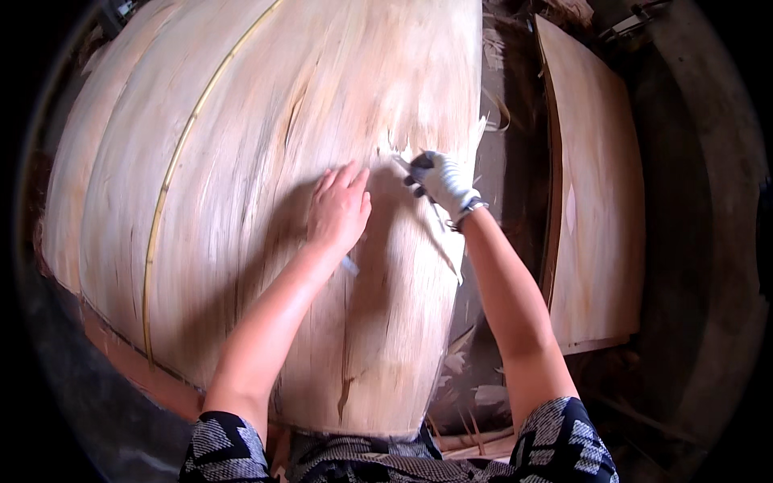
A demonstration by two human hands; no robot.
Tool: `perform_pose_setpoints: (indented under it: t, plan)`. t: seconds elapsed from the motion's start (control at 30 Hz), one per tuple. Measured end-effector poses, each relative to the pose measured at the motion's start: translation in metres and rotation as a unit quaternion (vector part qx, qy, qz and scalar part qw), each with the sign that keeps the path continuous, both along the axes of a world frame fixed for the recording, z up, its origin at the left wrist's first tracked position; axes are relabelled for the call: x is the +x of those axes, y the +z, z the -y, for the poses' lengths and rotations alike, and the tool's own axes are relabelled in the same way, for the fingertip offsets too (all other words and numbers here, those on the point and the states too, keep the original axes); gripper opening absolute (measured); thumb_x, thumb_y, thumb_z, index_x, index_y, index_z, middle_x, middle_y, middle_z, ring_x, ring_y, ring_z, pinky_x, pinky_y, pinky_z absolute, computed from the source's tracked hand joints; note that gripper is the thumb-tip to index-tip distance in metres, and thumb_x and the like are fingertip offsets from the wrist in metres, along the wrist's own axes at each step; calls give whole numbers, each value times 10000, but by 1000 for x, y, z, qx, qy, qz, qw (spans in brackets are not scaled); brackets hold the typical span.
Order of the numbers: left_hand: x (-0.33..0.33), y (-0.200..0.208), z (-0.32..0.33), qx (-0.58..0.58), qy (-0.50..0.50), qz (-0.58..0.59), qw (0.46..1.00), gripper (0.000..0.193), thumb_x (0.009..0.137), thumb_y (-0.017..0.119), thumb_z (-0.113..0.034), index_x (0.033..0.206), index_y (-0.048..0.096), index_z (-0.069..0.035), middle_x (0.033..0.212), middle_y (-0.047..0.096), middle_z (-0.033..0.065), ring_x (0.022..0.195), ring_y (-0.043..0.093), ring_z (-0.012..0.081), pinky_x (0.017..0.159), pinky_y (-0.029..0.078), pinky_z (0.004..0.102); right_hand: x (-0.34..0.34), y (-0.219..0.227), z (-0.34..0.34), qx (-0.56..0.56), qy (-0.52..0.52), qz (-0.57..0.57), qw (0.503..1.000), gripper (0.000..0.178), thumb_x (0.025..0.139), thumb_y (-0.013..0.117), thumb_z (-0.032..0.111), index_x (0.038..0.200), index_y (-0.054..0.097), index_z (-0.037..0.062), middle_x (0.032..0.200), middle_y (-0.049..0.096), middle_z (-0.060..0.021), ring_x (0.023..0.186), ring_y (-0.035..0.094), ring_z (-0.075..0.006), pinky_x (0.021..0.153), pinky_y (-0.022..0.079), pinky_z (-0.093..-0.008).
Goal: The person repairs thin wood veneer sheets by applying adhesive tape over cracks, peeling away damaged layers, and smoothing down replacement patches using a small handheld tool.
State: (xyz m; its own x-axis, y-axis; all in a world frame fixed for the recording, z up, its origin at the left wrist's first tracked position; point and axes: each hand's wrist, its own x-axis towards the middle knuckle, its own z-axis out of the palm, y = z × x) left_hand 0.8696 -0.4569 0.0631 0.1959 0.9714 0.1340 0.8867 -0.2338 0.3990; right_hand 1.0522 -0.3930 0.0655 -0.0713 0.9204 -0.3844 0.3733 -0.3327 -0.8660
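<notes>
A large pale wood veneer sheet (pixel 266 161) lies in front of me, with torn, splintered wood near its right edge. Bare and with its fingers stretched out, my left hand (pixel 340 208) rests on the sheet left of the torn spot. My right hand (pixel 441 181) wears a white glove with dark fingertips and is closed around a thin knife (pixel 400 163). The knife's pale blade points up and left at the splintered wood; its handle is mostly hidden in the fist. A loose veneer strip (pixel 445 256) hangs below my right wrist.
A long, thin yellowish stick (pixel 173 165) lies along the sheet's left part. At the right stands a stack of flat wood sheets (pixel 600 185), with a dark gap before it. Veneer scraps (pixel 457 354) litter the floor there. Near my left wrist is a small bluish piece (pixel 349 266).
</notes>
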Motion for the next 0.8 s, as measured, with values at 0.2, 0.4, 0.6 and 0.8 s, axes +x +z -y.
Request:
perform_pose_setpoints:
  t: [0.2,0.4,0.6,0.8]
  plan:
    - [26,-28,-50,72,-79,-81,991,456,872,490,-224,1263,433,2,1366,376,119,1288,315,233,1095,176,382,-7,-45,-33,93,10,292,952,334,758,662,290,808,647,-40,593,607,-148,531,591,-180,506,470,-342]
    - [33,-23,-47,50,-108,-84,989,409,874,492,-222,1238,477,-38,1372,364,130,1284,320,259,1078,211,420,-2,-27,-6,86,42,285,954,307,741,650,281,853,643,-5,754,634,-202,719,622,-318,674,474,-381]
    - [38,-25,-50,-18,-128,-128,983,396,880,482,-186,1262,468,-86,1383,351,127,1299,303,243,1075,193,452,41,-19,5,232,72,402,883,198,801,554,241,832,617,57,784,626,-199,760,604,-367,691,472,-433]
    - [-37,-30,15,43,-17,88,995,385,870,476,-155,1251,477,-104,1379,362,102,1313,275,255,1079,184,456,86,21,129,223,139,272,926,114,784,589,128,876,607,63,768,619,-167,717,594,-347,627,463,-412]
